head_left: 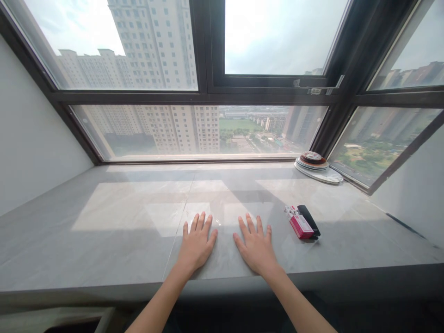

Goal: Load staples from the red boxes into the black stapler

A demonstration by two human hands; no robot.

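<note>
My left hand (197,243) lies palm down on the grey marble-look windowsill (118,249), fingers spread and nothing in them. Beside it, a short gap to the right, my right hand (255,245) rests flat in the same way, also holding nothing. To the right of my right hand, and apart from it, sits a small red and white box (301,226). A black stapler-like object (309,221) lies close along the box's right side; its exact kind is hard to make out.
In the far right corner is a stack of round, plate-like pieces (314,162) on a pale round board (328,176). Dark window frames (204,98) border the sill, with a metal latch (321,90) above. White walls (31,138) stand at both sides. The sill's front edge (222,283) runs below my wrists.
</note>
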